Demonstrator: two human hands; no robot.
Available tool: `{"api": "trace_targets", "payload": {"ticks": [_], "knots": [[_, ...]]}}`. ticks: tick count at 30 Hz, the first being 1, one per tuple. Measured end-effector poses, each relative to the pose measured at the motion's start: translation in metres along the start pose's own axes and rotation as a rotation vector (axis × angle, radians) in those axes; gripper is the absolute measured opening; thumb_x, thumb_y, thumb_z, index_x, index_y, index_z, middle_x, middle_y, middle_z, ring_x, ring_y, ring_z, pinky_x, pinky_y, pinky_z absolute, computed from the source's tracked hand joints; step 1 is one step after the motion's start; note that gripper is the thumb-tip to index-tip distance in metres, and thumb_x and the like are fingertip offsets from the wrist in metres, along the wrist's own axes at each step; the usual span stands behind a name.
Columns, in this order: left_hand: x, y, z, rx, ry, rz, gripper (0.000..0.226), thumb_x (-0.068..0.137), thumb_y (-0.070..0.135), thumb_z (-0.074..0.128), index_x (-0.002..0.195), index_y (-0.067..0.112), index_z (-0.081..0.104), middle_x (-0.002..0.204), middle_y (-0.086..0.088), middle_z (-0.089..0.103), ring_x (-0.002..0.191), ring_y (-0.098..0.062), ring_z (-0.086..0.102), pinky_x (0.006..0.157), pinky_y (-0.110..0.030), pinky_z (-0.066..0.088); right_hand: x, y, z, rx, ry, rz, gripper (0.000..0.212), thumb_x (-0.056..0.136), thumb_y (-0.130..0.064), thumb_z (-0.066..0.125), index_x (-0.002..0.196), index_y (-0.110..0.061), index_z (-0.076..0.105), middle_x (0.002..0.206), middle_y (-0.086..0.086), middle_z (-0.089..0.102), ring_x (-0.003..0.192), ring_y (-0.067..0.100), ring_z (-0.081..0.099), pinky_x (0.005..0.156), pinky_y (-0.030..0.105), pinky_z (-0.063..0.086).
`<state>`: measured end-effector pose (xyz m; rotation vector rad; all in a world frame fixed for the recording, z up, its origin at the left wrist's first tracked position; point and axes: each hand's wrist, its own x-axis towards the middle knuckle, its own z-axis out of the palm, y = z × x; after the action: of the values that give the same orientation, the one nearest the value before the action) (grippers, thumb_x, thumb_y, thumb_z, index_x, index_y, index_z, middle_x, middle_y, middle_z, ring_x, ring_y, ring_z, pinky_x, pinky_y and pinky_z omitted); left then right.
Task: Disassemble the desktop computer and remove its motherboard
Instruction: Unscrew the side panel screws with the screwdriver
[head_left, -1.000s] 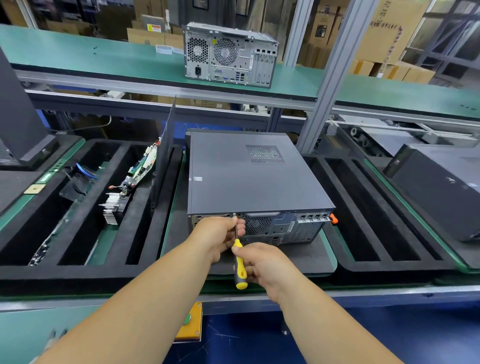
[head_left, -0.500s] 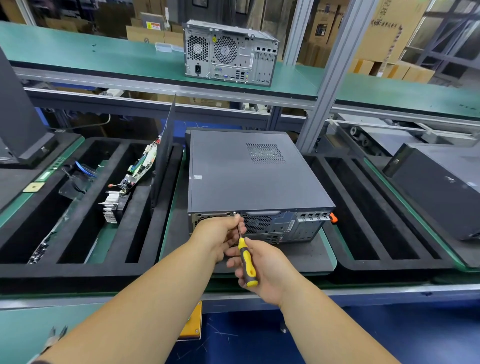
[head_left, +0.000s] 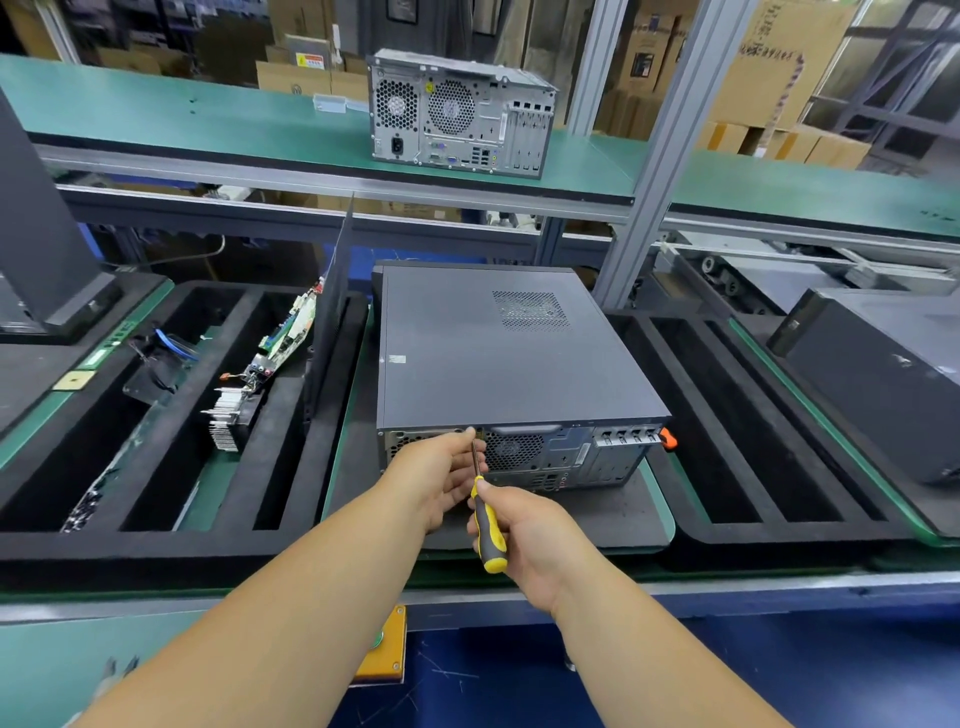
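Computer (head_left: 498, 358): dark case lying flat on a black mat at the middle of the bench (head_left: 657, 499), lid on, rear panel facing the near edge
Screwdriver (head_left: 487, 530): yellow and black handle low, thin shaft rising to the top edge of the rear panel, left of the fan grille
Right hand (head_left: 535, 540): grip wrapped round the screwdriver handle
Left hand (head_left: 441, 473): at the rear panel, fingertips closed narrowly round the shaft near its tip
Left tray (head_left: 171, 545): black foam slots holding a circuit board (head_left: 288, 332) and a finned heatsink (head_left: 228, 421)
Right tray (head_left: 779, 540): black foam, just beside the mat
Shelf (head_left: 208, 119): green, above the bench, carrying a silver tower (head_left: 457, 111) with its back toward the camera
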<state>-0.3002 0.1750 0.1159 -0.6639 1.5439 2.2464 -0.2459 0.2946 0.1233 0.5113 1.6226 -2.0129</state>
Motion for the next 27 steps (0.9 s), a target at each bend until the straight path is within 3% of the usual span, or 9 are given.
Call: {"api": "trace_targets", "payload": {"ticks": [4,7,9,14,16,19,24,27], "knots": [[0.0027,-0.0007,-0.0017,0.032,0.049,0.006,0.023,0.080,0.026,0.077,0.092,0.008,0.069,0.077,-0.003,0.070,0.072,-0.015,0.064,0.068,-0.027,0.053,0.0030,0.0006,-0.0009,-0.119,0.030,-0.025,0.028,0.090,-0.033,0.068,0.106,-0.011,0.065,0.089,0.008,0.066,0.080,0.019,0.065,0.065,0.030,0.054],[0.0042,0.0001,-0.0009,0.057,0.056,0.030,0.017,0.083,0.019,0.075,0.087,0.004,0.069,0.064,-0.002,0.067,0.059,-0.013,0.057,0.061,-0.026,0.052,0.0039,0.0012,-0.0027,-0.222,0.058,-0.082,0.029,0.081,-0.038,0.075,0.093,-0.014,0.062,0.076,0.004,0.060,0.072,0.020,0.057,0.059,0.031,0.047],[0.0044,0.0006,-0.0003,0.051,0.042,0.048,0.013,0.087,0.015,0.070,0.084,0.003,0.069,0.058,-0.002,0.066,0.053,-0.011,0.056,0.056,-0.023,0.050,0.0036,0.0005,-0.0027,-0.234,0.071,-0.081,0.034,0.080,-0.040,0.076,0.095,-0.013,0.062,0.074,0.002,0.056,0.067,0.018,0.053,0.056,0.029,0.046],[0.0051,0.0005,-0.0003,0.027,0.046,0.068,0.011,0.089,0.012,0.065,0.084,0.004,0.070,0.058,-0.002,0.067,0.051,-0.009,0.060,0.053,-0.019,0.049,-0.0017,-0.0039,-0.0015,0.110,-0.147,0.083,0.040,0.097,-0.034,0.055,0.118,0.000,0.060,0.079,0.010,0.064,0.059,0.019,0.060,0.053,0.027,0.050],[0.0052,-0.0004,-0.0004,0.028,0.060,0.056,0.013,0.090,0.014,0.065,0.084,0.005,0.071,0.061,-0.002,0.068,0.053,-0.010,0.057,0.054,-0.020,0.048,-0.0031,-0.0030,-0.0050,0.099,-0.225,0.102,0.043,0.101,-0.035,0.043,0.115,0.001,0.062,0.079,0.012,0.065,0.058,0.019,0.060,0.055,0.027,0.050],[0.0033,-0.0006,0.0013,0.033,0.049,0.044,0.017,0.095,0.015,0.058,0.086,0.007,0.071,0.066,-0.003,0.068,0.056,-0.011,0.055,0.047,-0.020,0.045,-0.0025,-0.0011,-0.0077,0.049,-0.223,0.067,0.036,0.101,-0.030,0.046,0.107,-0.002,0.066,0.080,0.011,0.068,0.058,0.018,0.059,0.058,0.027,0.050],[0.0013,0.0001,0.0031,0.003,-0.001,0.049,0.021,0.098,0.009,0.050,0.094,0.006,0.069,0.080,-0.004,0.072,0.075,-0.013,0.067,0.070,-0.025,0.054,0.0032,0.0021,-0.0096,0.006,-0.092,0.066,0.013,0.090,-0.022,0.067,0.096,-0.011,0.064,0.068,0.003,0.063,0.055,0.013,0.058,0.053,0.024,0.049],[0.0014,0.0026,0.0020,-0.105,-0.036,-0.042,0.026,0.097,0.023,0.053,0.101,0.002,0.067,0.091,-0.009,0.072,0.084,-0.018,0.069,0.081,-0.029,0.054,0.0037,0.0042,-0.0056,0.096,-0.078,0.131,0.008,0.090,-0.018,0.067,0.092,-0.014,0.060,0.062,0.001,0.057,0.050,0.011,0.052,0.047,0.021,0.045]]}}
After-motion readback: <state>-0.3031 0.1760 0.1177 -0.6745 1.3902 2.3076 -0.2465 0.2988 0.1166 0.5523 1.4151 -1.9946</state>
